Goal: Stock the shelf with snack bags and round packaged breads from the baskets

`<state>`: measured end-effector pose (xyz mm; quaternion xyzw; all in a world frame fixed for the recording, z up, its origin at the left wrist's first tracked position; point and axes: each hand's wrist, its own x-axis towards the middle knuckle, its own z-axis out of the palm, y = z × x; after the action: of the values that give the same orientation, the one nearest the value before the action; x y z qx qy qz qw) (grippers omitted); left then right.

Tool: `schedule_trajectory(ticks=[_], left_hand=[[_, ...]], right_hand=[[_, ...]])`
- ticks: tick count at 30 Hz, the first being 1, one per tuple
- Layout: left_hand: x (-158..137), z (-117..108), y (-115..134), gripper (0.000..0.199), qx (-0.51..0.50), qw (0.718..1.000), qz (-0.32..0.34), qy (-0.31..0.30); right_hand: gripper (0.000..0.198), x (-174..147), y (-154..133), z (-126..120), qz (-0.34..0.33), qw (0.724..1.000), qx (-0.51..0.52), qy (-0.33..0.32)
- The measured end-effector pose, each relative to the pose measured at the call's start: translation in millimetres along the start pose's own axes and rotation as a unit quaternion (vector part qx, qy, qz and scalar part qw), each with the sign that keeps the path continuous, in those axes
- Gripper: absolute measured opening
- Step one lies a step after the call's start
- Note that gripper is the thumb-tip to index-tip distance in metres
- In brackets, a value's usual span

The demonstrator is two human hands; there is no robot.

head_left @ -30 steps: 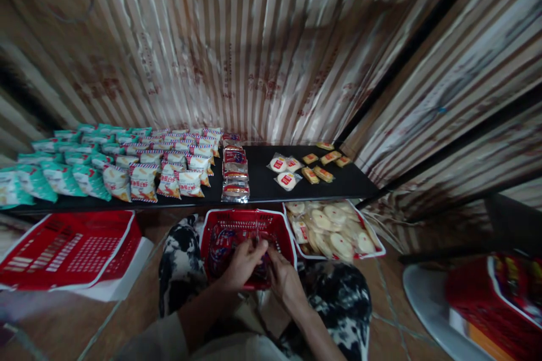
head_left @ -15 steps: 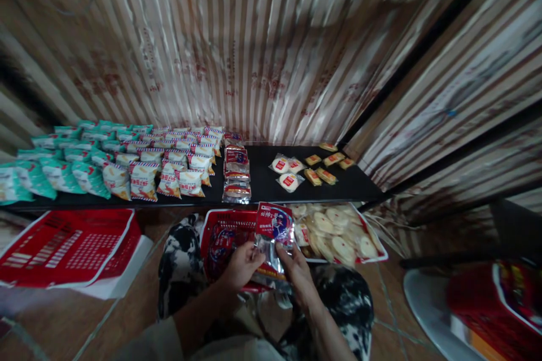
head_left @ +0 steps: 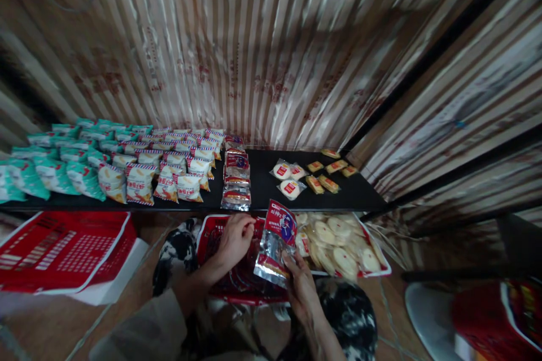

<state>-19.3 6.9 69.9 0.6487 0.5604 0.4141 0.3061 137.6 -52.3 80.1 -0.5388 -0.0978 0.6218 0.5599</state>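
My right hand [head_left: 300,282] grips a red and silver foil snack packet [head_left: 277,242] by its lower right edge, thumb on the front. The packet is tilted, above the red basket. Left of it, my left hand [head_left: 235,240] is raised near the shelf's front edge, its fingers curled in with nothing visible in them. Below both hands stands a red basket [head_left: 207,231] with more dark red packets inside, partly hidden by my forearms. On the shelf, a column of similar foil packets [head_left: 236,180] lies just beyond my left hand.
The black shelf [head_left: 262,175] bears rows of green bags [head_left: 87,180], white striped bags [head_left: 139,183], round white wrapped cakes [head_left: 290,187] and small yellow packs [head_left: 329,183]. A basket of pale round cakes [head_left: 339,248] stands at right, a red basket [head_left: 76,254] at left.
My left hand has let go of the foil packet and moved up and left towards the shelf. My right hand keeps the packet, which is now more tilted.
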Motion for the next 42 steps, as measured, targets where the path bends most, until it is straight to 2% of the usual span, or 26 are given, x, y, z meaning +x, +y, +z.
schedule_trajectory(ticks=[2,4,8,12,16,20,24,32,39,42], left_hand=[[21,-11,-3,0.024,0.098,0.992,0.064,0.055],[42,-18,-11,0.027,0.171,0.977,0.1,0.077],[74,-22,-36,0.025,0.257,0.959,0.109,0.055],[90,-21,-53,0.027,0.294,0.948,0.11,0.05],[101,-23,-53,0.028,0.347,0.929,0.115,0.06],[112,-23,-50,0.019,0.387,0.908,0.156,0.036],[119,-22,-49,0.017,0.408,0.896,0.176,0.018],[120,-25,-46,0.018,0.413,0.891,0.19,-0.004],[116,-22,-54,0.017,0.426,0.877,0.22,0.026],[110,-22,-54,0.016,0.414,0.882,0.223,0.023]], right_hand=[[0.061,1,-2,-2,-0.003,1.0,0.003,0.002],[0.06,3,-2,-4,-0.004,1.0,0.002,0.002],[0.057,6,-5,-5,0.003,1.0,0.008,0.008],[0.052,7,-8,-4,0.006,1.0,0.006,0.029],[0.058,9,-8,-3,0.017,0.999,-0.008,0.044],[0.057,14,-7,-3,0.029,0.998,-0.02,0.059],[0.054,19,-4,-5,0.029,0.999,-0.016,0.041],[0.051,23,-2,-6,0.041,0.998,-0.02,0.041],[0.055,23,-2,-3,0.043,0.998,-0.008,0.046],[0.057,22,-2,-3,0.044,0.997,-0.003,0.059]])
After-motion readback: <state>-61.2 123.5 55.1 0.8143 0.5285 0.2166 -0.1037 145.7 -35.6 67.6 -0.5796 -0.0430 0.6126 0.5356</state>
